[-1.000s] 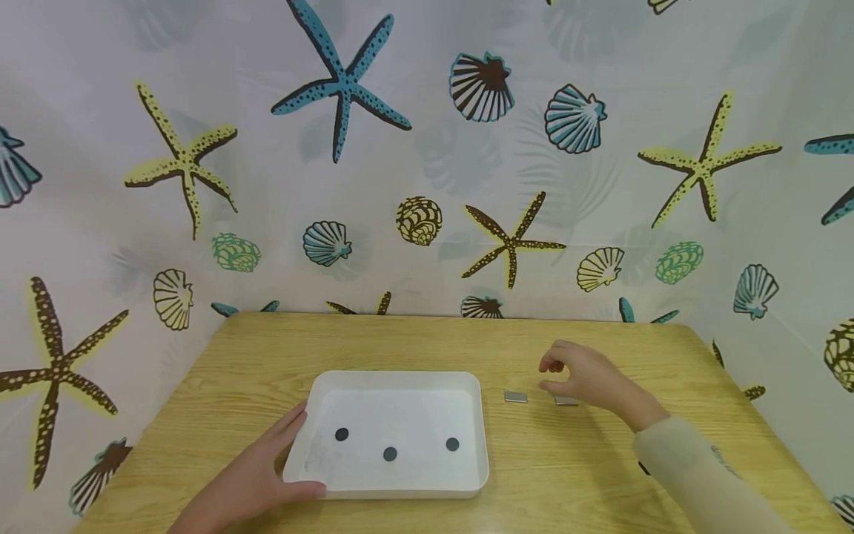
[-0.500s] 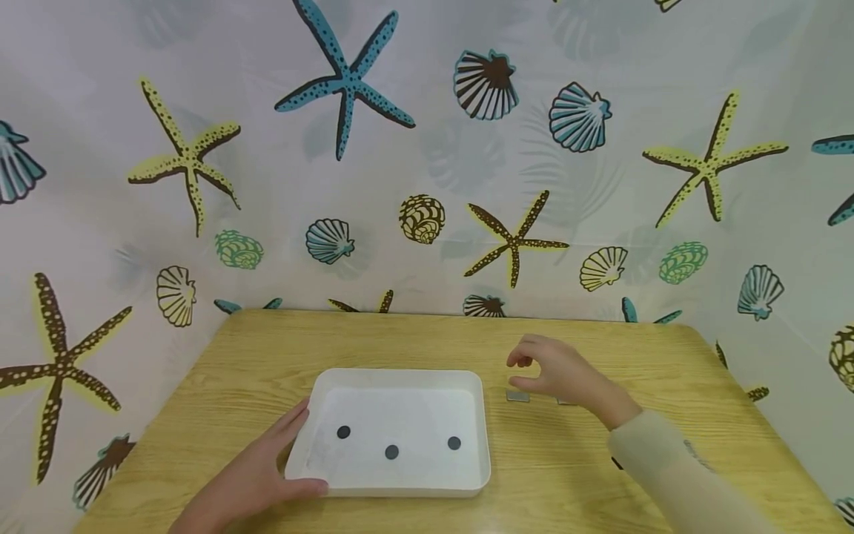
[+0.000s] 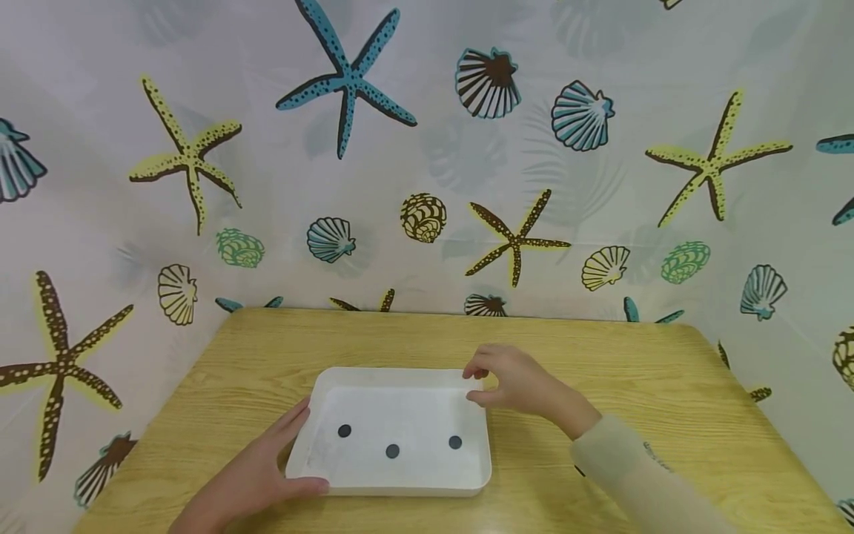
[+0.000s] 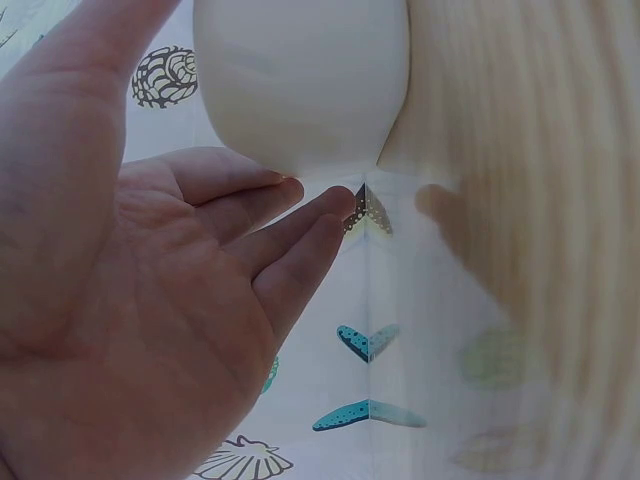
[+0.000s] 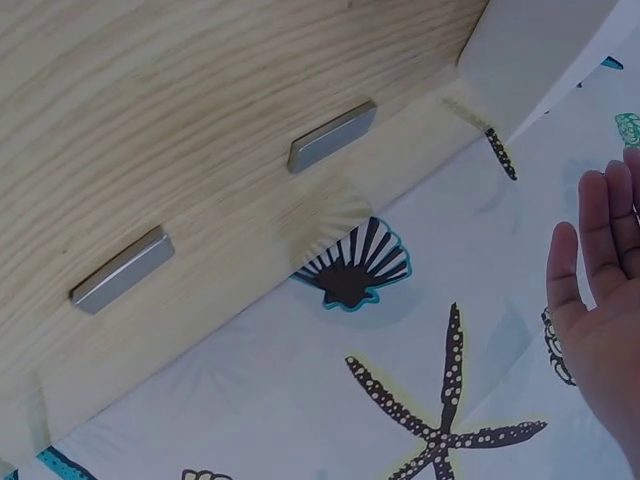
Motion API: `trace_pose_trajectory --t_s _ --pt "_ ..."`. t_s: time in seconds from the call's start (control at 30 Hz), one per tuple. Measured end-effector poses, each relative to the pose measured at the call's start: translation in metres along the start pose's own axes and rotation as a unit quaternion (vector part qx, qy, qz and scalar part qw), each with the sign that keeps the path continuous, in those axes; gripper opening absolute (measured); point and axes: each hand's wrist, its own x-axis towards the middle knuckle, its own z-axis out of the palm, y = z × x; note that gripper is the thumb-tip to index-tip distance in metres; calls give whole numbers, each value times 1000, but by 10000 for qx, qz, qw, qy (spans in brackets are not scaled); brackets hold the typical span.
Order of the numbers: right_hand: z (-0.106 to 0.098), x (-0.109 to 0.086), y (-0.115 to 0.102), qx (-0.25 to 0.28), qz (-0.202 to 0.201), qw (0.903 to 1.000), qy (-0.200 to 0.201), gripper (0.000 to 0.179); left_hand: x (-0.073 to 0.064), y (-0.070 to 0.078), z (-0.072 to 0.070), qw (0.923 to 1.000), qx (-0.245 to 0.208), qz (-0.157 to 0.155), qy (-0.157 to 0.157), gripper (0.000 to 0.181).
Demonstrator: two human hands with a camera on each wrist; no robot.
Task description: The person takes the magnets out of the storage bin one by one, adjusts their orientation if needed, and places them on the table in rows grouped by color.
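A white rectangular tray [image 3: 394, 408] lies on the table with three dark round discs inside, one left [image 3: 344, 431], one middle [image 3: 392, 451] and one right [image 3: 455, 442]. My left hand [image 3: 256, 478] holds its near left corner, the thumb at the front rim and the fingers along the left side. Over the right rim hovers my right hand [image 3: 514, 382], fingers bent, thumb apart from them and nothing visible between. Two small flat metal bars, one nearer the tray [image 5: 333, 136] and one farther off [image 5: 122, 270], lie on the table; the right arm hides them in the head view.
A pale wooden table [image 3: 634, 386] carries everything. Behind it and along both sides hangs a white curtain [image 3: 373, 170] printed with starfish and shells. The tray's wall [image 5: 530, 60] rises at the top right of the right wrist view.
My right hand has moved left, from above the metal bars to the tray's right rim. The left hand, tray and discs have stayed in place, apart from slight camera shift.
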Motion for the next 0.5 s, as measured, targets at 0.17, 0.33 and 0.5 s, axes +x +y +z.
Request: trace_pose_trajectory --t_s 0.17,0.33,0.5 --pt "9 8 -14 99 -119 9997 -166 22 0 0 0 10000 14 -2 -5 125" --pt "21 15 -24 98 -230 9990 -376 26 0 0 -1 10000 -12 0 9 125" --pt "34 21 -35 103 -335 9973 -639 28 -1 1 -1 10000 -7 42 41 125"
